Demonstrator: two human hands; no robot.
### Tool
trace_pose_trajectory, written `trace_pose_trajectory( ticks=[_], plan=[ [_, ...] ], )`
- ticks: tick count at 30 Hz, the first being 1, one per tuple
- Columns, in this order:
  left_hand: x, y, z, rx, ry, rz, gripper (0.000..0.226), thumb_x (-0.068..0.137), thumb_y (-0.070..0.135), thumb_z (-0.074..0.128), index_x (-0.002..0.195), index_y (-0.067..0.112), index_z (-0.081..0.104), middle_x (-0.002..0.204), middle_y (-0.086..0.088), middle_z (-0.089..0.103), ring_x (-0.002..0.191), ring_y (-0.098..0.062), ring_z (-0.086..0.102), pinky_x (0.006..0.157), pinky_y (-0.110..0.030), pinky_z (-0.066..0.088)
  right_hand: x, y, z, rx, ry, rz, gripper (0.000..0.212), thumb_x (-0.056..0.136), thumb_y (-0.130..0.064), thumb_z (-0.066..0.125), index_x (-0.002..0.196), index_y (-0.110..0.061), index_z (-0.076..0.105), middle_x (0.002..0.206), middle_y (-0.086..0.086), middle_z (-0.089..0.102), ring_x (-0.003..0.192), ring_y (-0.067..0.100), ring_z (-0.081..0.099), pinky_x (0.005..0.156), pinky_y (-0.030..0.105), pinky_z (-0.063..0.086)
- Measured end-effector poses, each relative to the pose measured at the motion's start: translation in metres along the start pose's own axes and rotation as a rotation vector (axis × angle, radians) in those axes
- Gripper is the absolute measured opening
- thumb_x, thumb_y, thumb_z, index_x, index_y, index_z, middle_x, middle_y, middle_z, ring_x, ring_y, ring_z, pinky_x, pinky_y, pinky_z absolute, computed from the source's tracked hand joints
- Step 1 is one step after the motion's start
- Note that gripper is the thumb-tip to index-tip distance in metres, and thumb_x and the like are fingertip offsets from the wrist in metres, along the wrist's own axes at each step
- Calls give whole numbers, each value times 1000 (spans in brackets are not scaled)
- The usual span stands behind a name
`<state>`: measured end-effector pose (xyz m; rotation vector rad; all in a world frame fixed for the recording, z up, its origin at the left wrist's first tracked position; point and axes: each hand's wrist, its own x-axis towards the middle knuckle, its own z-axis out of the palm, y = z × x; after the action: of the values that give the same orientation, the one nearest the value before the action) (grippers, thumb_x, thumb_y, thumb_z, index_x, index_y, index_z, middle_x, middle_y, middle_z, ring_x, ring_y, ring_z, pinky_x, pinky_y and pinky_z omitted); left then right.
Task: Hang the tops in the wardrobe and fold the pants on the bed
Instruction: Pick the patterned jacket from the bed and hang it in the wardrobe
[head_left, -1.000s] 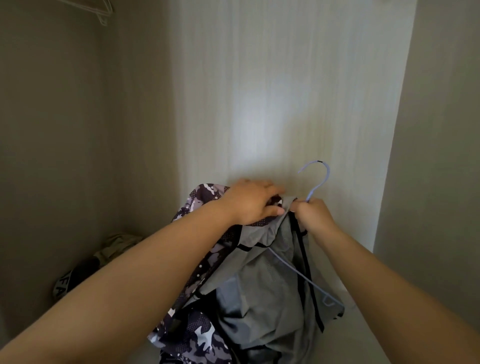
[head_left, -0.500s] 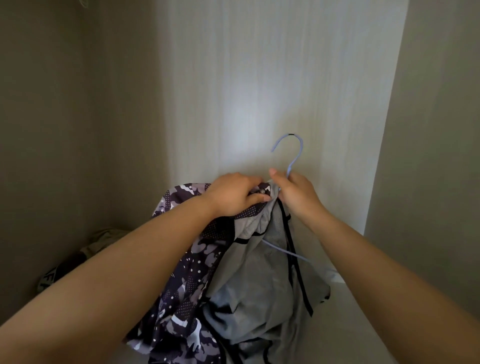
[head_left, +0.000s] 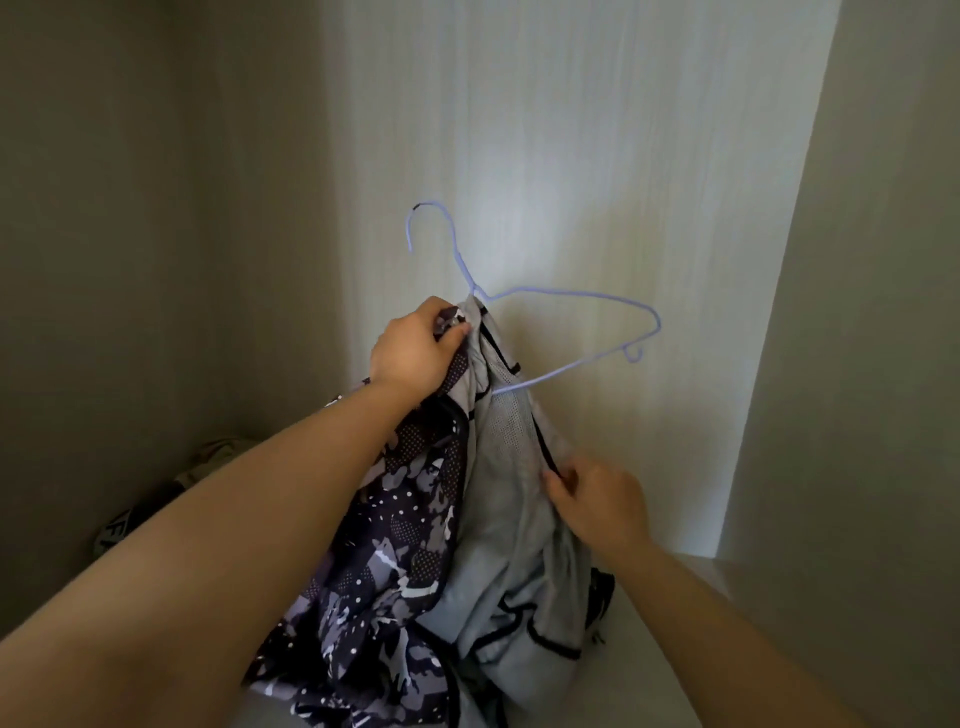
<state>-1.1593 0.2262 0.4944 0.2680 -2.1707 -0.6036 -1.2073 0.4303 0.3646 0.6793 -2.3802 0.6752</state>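
Top (head_left: 400, 561) half-dressed on its hanger, not yet hung; held low inside the wardrobe (head_left: 571, 130).
Far left: a crumpled garment (head_left: 208, 460) on the wardrobe floor. Left hand (head_left: 415, 358): fingers clenched on the collar at the neck of the blue hanger (head_left: 582, 306). The hanger's right shoulder is bare, fabric bunched to one side. Right hand (head_left: 605, 506): fingers pinching the grey lining edge lower down. No rail in view. Hanging, and any pants, judged outstanding.
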Motion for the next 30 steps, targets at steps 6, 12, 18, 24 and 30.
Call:
trace_pose_trajectory(
  ticks=[6,12,18,24,30],
  plan=[
    [-3,-6,-8,-51,67,11,26,93,37,56,110,19,60,103,-5,68,97,-27,60,69,-29,42,8,-11,15,580,-423,522,51,79,-54,65,113,-16,60,105,0,61,93,20,58,74,29,49],
    [0,-13,-22,-130,113,1,26,93,31,58,111,13,61,103,-8,68,98,-24,61,73,-24,40,28,-10,12,710,-663,786,20,95,-18,51,101,0,57,106,15,61,95,31,58,84,39,52],
    [6,-34,-52,-34,97,177,26,90,29,62,109,12,63,98,-12,70,95,-30,64,76,-31,45,82,19,-24,877,-317,843,55,99,-37,42,135,5,43,140,21,44,126,38,45,106,47,37],
    [2,-50,-66,212,124,500,28,89,40,55,108,19,59,91,-13,71,80,-36,67,63,-34,47,97,36,-64,933,-105,836,56,88,-39,62,124,3,54,124,14,58,107,31,57,96,41,47],
    [5,-54,-62,586,156,706,27,77,18,71,101,21,59,64,-11,54,49,-30,57,36,-27,37,113,27,-103,848,-46,777,67,91,-43,56,136,5,41,135,20,49,120,32,50,99,34,42]
  ],
)
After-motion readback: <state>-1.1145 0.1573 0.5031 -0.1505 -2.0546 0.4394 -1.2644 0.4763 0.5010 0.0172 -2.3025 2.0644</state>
